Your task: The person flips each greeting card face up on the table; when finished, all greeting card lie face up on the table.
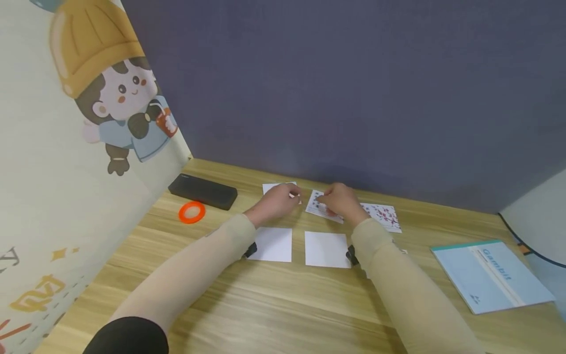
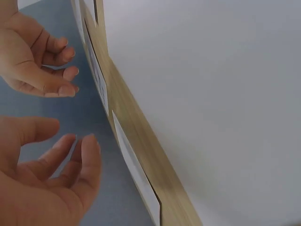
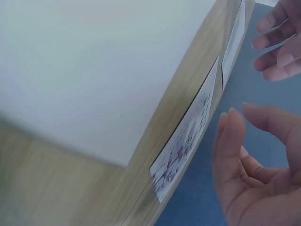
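In the head view my left hand (image 1: 277,200) hovers over a white card (image 1: 268,188) in the back row, covering much of it. My right hand (image 1: 342,202) is over a printed card (image 1: 312,205), which lies slightly turned. The left wrist view shows the left hand (image 2: 51,174) with loosely bent fingers and nothing between them. Thumb and fingers of the right hand (image 3: 258,165) curve toward each other with a gap, near the card with red blossoms. That blossom card (image 1: 386,216) lies to the right, partly behind the right wrist. Two blank white cards, left (image 1: 276,245) and right (image 1: 326,250), form the front row.
A long black case (image 1: 203,191) and an orange ring (image 1: 192,212) lie at the left of the wooden table (image 1: 265,309). On the right is a light blue Gambit notebook (image 1: 491,275), with a dark cable (image 1: 530,253) behind it. A dark partition (image 1: 331,88) closes off the back.
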The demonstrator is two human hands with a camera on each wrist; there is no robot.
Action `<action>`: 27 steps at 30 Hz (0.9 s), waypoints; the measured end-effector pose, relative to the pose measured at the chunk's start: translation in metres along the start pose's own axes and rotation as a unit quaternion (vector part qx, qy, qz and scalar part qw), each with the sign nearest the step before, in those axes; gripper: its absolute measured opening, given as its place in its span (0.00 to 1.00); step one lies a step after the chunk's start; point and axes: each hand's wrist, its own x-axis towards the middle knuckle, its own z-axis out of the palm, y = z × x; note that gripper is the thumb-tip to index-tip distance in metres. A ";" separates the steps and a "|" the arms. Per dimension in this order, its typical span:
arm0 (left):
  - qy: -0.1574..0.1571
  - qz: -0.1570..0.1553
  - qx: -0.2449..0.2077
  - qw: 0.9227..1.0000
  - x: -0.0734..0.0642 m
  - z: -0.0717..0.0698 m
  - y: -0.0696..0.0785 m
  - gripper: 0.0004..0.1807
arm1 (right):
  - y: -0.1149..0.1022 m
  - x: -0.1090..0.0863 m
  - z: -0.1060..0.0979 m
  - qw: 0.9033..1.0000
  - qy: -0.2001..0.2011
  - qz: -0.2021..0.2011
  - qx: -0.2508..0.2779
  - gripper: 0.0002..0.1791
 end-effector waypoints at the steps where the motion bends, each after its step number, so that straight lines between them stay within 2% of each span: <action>1: 0.009 -0.005 0.001 1.000 0.000 -0.001 -0.002 0.22 | -0.001 0.000 0.001 1.000 -0.002 0.003 0.005 0.25; 4: 0.047 -0.009 0.023 0.999 -0.001 -0.005 -0.006 0.22 | -0.005 0.002 0.005 1.000 -0.005 0.004 0.012 0.30; 8: 0.090 -0.026 0.074 0.993 -0.001 -0.010 -0.014 0.25 | -0.011 0.006 0.012 1.000 -0.002 -0.008 0.003 0.32; 12: 0.099 -0.049 0.106 0.988 -0.001 -0.015 -0.023 0.29 | -0.018 0.012 0.019 1.000 0.007 -0.027 -0.005 0.32; 16: 0.085 -0.061 0.139 0.985 0.001 -0.020 -0.030 0.34 | -0.022 0.017 0.026 1.000 0.000 -0.029 0.010 0.35; 21: 0.041 -0.083 0.158 0.983 0.003 -0.028 -0.036 0.40 | -0.025 0.021 0.033 0.999 -0.005 -0.036 0.017 0.36; 27: -0.010 -0.091 0.164 0.982 0.005 -0.037 -0.040 0.48 | -0.030 0.028 0.039 0.998 -0.002 -0.060 0.034 0.38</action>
